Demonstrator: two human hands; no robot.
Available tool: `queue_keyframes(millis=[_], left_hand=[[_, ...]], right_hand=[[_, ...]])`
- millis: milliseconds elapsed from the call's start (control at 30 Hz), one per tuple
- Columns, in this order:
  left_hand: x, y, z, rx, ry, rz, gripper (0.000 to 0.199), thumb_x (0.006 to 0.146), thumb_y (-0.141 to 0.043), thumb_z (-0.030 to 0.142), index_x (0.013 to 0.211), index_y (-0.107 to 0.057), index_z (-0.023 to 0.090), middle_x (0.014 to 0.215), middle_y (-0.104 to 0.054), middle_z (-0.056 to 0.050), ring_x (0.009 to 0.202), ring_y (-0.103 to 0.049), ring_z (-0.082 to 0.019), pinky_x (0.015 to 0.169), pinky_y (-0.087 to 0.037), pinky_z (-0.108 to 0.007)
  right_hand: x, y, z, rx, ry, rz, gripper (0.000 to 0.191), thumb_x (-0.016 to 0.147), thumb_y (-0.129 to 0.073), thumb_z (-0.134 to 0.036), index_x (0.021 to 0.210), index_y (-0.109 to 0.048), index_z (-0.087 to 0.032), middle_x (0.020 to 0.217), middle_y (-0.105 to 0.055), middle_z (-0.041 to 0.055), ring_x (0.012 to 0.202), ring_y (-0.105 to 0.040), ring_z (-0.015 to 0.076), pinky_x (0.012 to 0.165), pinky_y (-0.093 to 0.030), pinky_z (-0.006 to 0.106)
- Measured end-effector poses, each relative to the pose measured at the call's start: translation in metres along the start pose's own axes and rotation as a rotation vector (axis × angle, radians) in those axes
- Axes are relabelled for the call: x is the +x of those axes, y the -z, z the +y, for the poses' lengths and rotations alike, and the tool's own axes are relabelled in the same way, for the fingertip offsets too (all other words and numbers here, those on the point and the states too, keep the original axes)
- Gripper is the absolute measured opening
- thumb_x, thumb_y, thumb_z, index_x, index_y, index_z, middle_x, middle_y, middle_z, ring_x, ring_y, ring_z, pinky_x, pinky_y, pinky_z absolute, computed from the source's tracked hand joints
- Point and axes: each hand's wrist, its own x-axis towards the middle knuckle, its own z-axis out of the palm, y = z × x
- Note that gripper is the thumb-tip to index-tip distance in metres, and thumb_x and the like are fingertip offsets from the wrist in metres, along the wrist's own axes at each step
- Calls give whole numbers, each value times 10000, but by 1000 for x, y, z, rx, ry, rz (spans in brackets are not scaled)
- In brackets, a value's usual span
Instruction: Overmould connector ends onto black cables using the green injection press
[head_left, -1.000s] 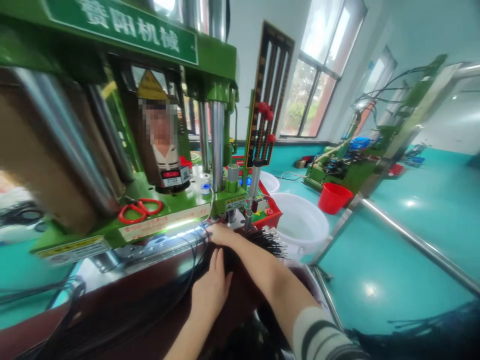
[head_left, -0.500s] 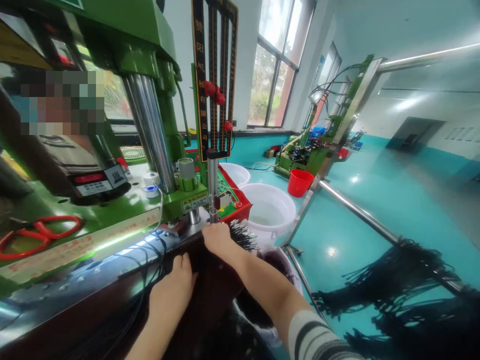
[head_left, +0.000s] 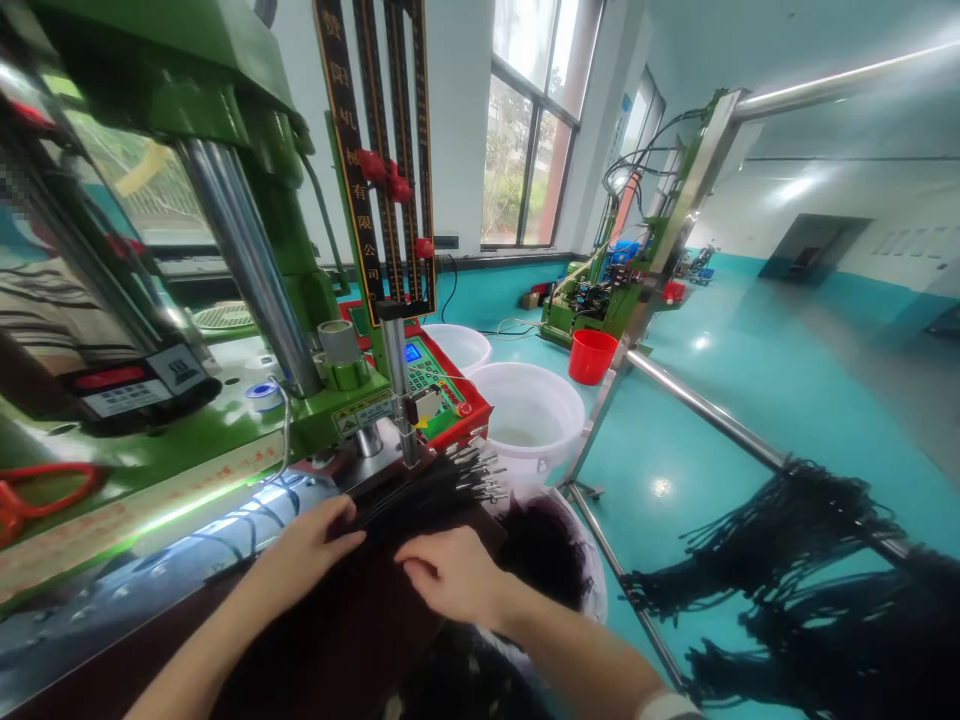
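Observation:
A bundle of black cables (head_left: pixel 420 497) with silvery tips lies on the dark work surface beside the green machine (head_left: pixel 262 190). At the bundle's near left end is my left hand (head_left: pixel 319 540), thumb and fingers apart; whether a cable lies between them is too dark to make out. My right hand (head_left: pixel 450 570) hovers just in front of the bundle, fingers curled and thumb near them; anything between them is hidden. Thin dark cables (head_left: pixel 255 515) loop over the lit metal edge left of my hands.
Red-framed control panel (head_left: pixel 442 385) behind the bundle. White tubs (head_left: pixel 529 410) and a red bucket (head_left: pixel 592 357) stand on the floor. A metal rack (head_left: pixel 705 410) at right carries black cables (head_left: pixel 802 530). Red-handled scissors (head_left: pixel 52 480) lie at left. Another person's striped sleeve (head_left: pixel 37 310) shows behind the machine.
My right hand has come back and down from beside the metal post, uncovering more of the cable bundle. My left hand has shifted left. The view has turned slightly right.

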Motion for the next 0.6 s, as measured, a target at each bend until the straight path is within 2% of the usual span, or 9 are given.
queue_keyframes(millis=[67,167,233,267,367,433,533,600], left_hand=[[-4,5,-5,-107,-5,8,237,721,-479,443,713,-430,211,671,-497,22,670,-500,-167,645,-408,-283],[-10,6,-7,-230,12,119,299,685,-515,483,809,-490,213,775,-553,-4,772,-519,-194,718,-418,-303],[-14,5,-5,-323,33,148,308,703,-499,483,851,-511,213,829,-577,-15,817,-528,-194,747,-416,-296],[-16,4,-2,-360,39,129,288,731,-467,481,820,-517,211,794,-577,-9,791,-532,-181,733,-418,-281],[-20,-1,7,-412,41,54,305,790,-374,476,710,-494,207,610,-515,23,608,-510,-140,611,-415,-243],[-24,-7,13,-395,50,93,292,777,-390,486,789,-502,217,581,-505,33,542,-494,-136,558,-409,-241],[-33,-20,20,-314,75,192,310,738,-451,474,929,-506,237,678,-594,8,598,-547,-163,620,-428,-260],[-42,-28,23,-291,68,178,285,729,-458,460,902,-532,246,771,-641,-17,664,-581,-181,669,-431,-268]], right_hand=[[-4,-4,2,140,-15,-38,258,781,-449,-169,944,-645,-211,843,-680,0,722,-614,111,707,-443,194],[-3,-13,2,443,-139,-121,253,762,-480,-187,949,-650,-185,629,-609,-13,549,-552,86,570,-442,187],[2,-20,-1,695,-253,-158,263,744,-507,-200,972,-635,-174,589,-553,-28,485,-501,69,503,-424,187],[5,-22,-2,815,-286,-143,289,723,-538,-204,999,-618,-173,616,-552,-28,494,-499,67,507,-426,192],[21,-25,-8,1152,-243,12,460,622,-665,-209,1067,-549,-197,820,-595,-2,710,-571,107,680,-465,252],[34,-20,-12,1357,-203,178,530,565,-720,-219,1059,-528,-211,943,-602,14,904,-564,148,847,-425,308],[51,-4,-16,1586,-295,414,422,639,-670,-281,1025,-519,-202,963,-620,39,946,-573,174,927,-377,359],[55,11,-16,1654,-312,437,301,726,-578,-311,989,-529,-176,917,-637,55,888,-605,181,923,-378,378]])
